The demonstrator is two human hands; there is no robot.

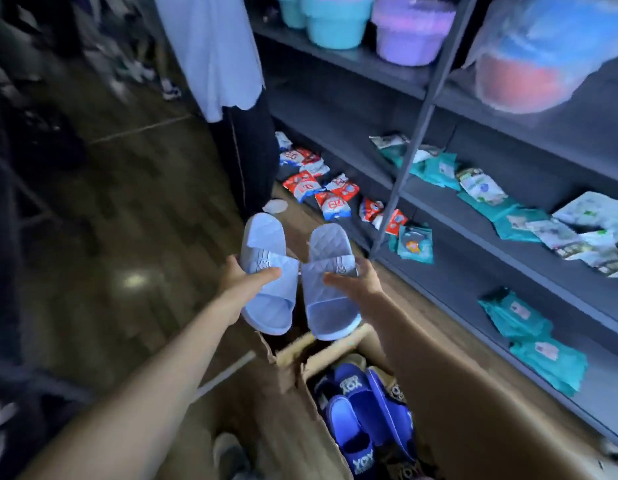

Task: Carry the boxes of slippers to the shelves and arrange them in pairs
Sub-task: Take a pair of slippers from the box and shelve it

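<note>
You hold a pair of pale blue slippers out in front of you, one in each hand, soles away from you and toes pointing down. Your left hand [243,277] grips the left slipper [269,299] across its strap, thumb on top and fingers curled round the outer edge. Your right hand [361,284] grips the right slipper [326,306] the same way, thumb pressed on the strap, fingers wrapped behind. The two slippers hang side by side, almost touching at the straps, just above the open cardboard box [456,410] at your feet. Inside the box lie dark blue slippers [363,410], piled loosely with white lettering showing.

The grey shelves [449,271] run along your right. Teal packets [529,323] lie on the lower levels, and red-and-white packets [331,199] are scattered on the lowest level further along. Teal and purple buckets [335,22] stand on an upper level. Ahead of you, beside the far end of the shelves, stands a person [214,46] in a white top and dark trousers.
</note>
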